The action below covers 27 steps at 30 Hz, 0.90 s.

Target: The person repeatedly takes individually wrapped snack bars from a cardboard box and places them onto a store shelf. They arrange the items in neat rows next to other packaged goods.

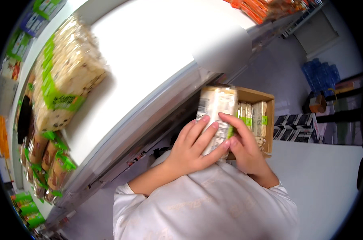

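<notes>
In front of my chest, both hands are on a clear-wrapped package (219, 103) with a barcode and printed writing on its upper face. My left hand (193, 147) lies over its lower left part with the fingers spread across the wrapper. My right hand (247, 147) grips its right edge, and a bit of green label shows near those fingertips. Just beyond and to the right is an open cardboard box (270, 120). Several wrapped bars with green bands (259, 117) stand in it side by side. The package hides the box's left part.
On the white shelf (133, 57) to the left stands a block of wrapped, seeded puffed snacks (70, 75) with a green band. Wrapped breads (49, 162) lie nearer me. Orange packets (265, 9) are at the far end. Blue bottles (321, 75) and stacked boxes (295, 129) stand right.
</notes>
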### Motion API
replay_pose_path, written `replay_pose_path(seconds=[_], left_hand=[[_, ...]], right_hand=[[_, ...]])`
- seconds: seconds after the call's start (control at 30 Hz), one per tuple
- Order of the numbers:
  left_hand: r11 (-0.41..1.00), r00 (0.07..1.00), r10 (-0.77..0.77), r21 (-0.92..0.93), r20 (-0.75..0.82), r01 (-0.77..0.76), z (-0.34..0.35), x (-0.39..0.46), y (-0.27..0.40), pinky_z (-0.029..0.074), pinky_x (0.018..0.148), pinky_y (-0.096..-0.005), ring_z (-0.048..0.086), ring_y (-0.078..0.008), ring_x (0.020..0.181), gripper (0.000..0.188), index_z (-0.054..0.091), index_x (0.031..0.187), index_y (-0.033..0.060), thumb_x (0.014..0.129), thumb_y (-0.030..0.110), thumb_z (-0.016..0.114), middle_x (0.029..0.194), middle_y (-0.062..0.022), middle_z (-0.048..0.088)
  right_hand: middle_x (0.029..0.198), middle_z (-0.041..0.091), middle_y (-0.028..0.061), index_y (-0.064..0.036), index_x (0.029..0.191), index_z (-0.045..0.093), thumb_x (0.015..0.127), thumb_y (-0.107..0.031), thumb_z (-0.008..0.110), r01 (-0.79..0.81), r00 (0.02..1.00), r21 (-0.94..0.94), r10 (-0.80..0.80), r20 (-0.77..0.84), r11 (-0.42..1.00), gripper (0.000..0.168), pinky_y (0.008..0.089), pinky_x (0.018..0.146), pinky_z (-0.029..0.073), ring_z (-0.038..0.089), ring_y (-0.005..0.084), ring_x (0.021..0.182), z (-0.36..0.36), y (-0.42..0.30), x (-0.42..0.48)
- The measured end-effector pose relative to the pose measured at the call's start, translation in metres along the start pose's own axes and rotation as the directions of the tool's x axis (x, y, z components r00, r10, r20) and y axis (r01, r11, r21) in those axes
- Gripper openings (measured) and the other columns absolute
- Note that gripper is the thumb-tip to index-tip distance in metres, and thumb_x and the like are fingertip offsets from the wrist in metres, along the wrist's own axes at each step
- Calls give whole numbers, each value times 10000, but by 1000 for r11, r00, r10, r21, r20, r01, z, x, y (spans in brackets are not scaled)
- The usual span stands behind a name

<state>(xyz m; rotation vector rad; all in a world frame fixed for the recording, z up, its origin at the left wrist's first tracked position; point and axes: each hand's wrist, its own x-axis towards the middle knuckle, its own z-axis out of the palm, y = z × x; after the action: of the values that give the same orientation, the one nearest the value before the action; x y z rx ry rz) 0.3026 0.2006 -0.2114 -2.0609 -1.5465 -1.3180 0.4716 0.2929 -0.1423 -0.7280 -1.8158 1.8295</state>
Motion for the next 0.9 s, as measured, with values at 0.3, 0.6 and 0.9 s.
replay_pose_path(seconds=[0.3,0.6,0.9], left_hand=[[822,909,-349,-540,-228,181,-55,-23,-7,601,983,-466,723,-441,1152,532,569,1322,-70,885,76,833,1281,-290,662],[895,865,-360,-389,-349,216,-119,-22,7,568,922,-397,677,-310,1064,557,402,1489,-47,1056,201,649,1231,-293,640],[967,866,-247,-58,-434,247,-167,-32,28,594,820,-374,685,-284,981,606,415,1400,70,1048,486,679,1170,-265,671]], right_hand=[[1418,551,257,16,1544,475,821,-161,818,453,812,-758,-569,132,470,820,431,1067,496,610,364,1239,1,-8,22],[1317,635,243,28,1506,487,904,-64,794,667,713,-132,-577,399,733,681,399,928,559,670,320,1109,25,-8,56],[1175,668,210,34,1369,562,914,-173,865,779,523,82,-716,463,622,584,382,834,587,700,311,985,81,-47,78]])
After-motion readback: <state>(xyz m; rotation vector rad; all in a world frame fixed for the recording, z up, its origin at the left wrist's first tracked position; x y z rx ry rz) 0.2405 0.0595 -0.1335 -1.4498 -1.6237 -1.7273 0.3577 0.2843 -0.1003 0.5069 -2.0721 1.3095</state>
